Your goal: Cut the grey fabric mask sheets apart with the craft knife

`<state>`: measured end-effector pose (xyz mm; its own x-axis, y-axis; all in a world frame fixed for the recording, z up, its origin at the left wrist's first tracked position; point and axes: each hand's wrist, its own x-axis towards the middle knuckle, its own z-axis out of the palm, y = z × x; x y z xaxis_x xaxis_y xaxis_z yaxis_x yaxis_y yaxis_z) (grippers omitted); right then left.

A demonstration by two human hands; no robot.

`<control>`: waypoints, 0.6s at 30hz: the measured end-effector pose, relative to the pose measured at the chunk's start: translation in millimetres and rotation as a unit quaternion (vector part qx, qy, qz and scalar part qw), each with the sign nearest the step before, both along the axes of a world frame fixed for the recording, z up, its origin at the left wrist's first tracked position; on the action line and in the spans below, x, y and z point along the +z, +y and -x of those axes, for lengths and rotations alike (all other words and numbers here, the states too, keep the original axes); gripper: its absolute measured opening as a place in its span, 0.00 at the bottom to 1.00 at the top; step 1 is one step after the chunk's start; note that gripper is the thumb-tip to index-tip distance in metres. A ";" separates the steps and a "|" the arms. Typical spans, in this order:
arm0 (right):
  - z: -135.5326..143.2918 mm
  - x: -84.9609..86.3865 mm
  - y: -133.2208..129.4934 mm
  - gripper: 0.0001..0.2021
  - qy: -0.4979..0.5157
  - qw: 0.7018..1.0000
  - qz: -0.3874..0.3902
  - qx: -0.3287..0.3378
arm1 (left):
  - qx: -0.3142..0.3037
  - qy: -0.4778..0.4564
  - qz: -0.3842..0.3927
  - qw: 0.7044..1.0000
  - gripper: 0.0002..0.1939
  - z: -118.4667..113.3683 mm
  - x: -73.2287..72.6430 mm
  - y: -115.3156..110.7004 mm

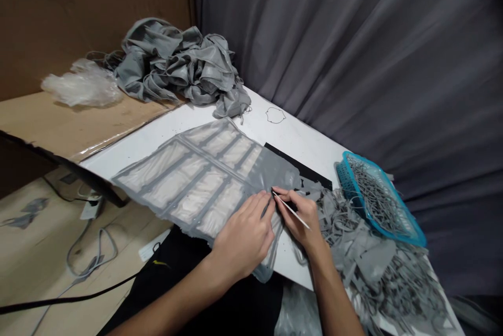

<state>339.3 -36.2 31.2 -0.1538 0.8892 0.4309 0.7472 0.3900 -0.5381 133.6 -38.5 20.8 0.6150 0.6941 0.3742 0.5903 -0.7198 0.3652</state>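
Forearms (196,290) came closest; grey sheet (271,168) lay across the worktop (293,131), probably light, floppy, best held by its solid border. My left fingers (251,206) rested on it, grip unclear; right fingers (295,198) pinched a white stick (293,212).

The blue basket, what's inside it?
Inside the blue basket I can see a tangled heap of thin grey strips. They cover the bottom, so I can't tell whether anything else is hiding underneath.

Sheet (271,168) — smooth, rubbery-looking; basket (408,215) — plastic
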 end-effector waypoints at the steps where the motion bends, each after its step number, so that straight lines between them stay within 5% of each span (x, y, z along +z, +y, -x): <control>1: -0.4 -0.7 -0.3 0.06 -0.006 1.000 0.001 0.000 | 0.001 -0.001 0.001 1.000 0.28 0.1 0.1 0.1; 18: 0.2 -1.3 -0.4 0.06 0.024 0.999 0.022 0.001 | 0.002 0.006 0.000 1.000 0.28 0.2 0.9 0.3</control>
